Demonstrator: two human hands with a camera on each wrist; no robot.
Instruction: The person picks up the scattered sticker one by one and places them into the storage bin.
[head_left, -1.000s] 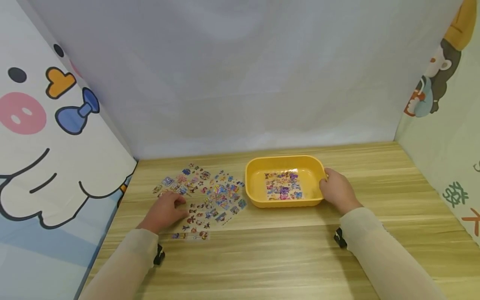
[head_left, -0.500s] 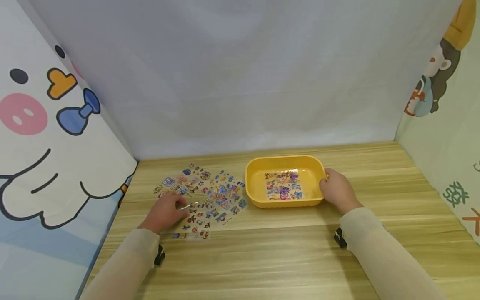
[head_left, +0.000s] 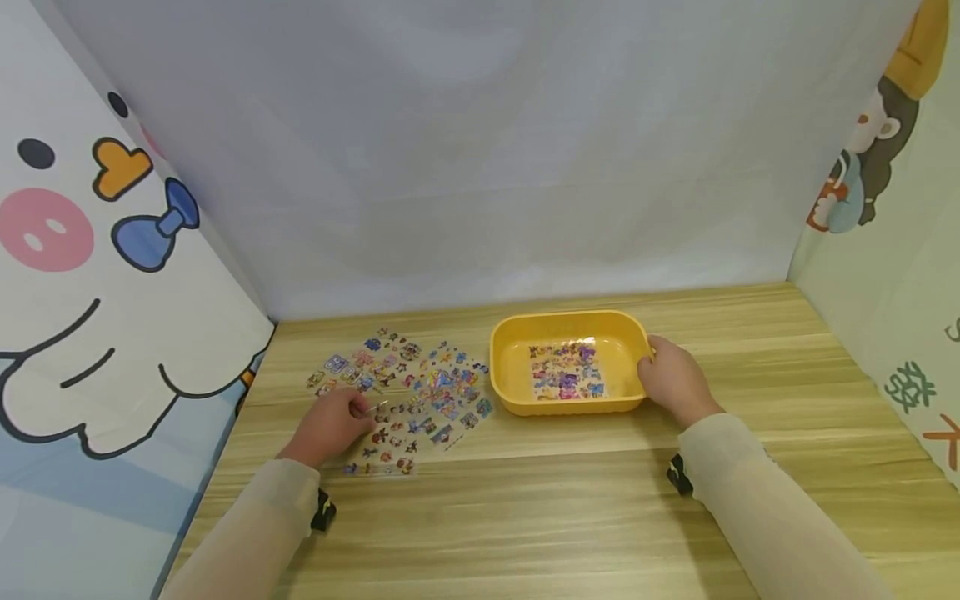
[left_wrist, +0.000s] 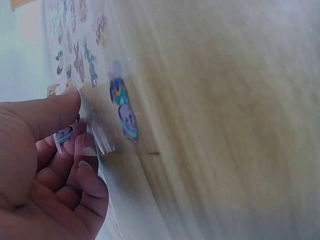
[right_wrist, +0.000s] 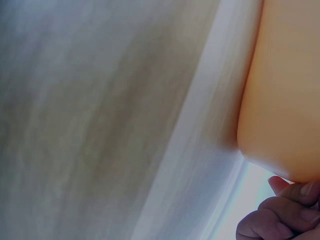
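My left hand (head_left: 332, 423) pinches the left edge of a clear sticker sheet (head_left: 393, 442) printed with small cartoon figures. In the left wrist view the thumb lies over that transparent sheet (left_wrist: 125, 107) and the curled fingers sit beneath it. Other clear sticker sheets (head_left: 448, 383) lie overlapping on the table just beyond. A yellow plastic tray (head_left: 630, 354) stands to their right, with one sticker sheet (head_left: 567, 371) flat on its bottom. My right hand (head_left: 678, 379) grips the tray's right end; in the right wrist view its fingers curl below the tray wall (right_wrist: 285, 90).
The wood-grain table (head_left: 540, 517) meets a pale cloth backdrop (head_left: 525, 167) behind the tray. Printed cartoon panels stand at the left side (head_left: 112, 333) and right side (head_left: 885, 292).
The pinched sheet's edge has lifted slightly at my left fingers, showing a bright glint, and the sheet has shifted a little left. My right hand and the tray stay in place.
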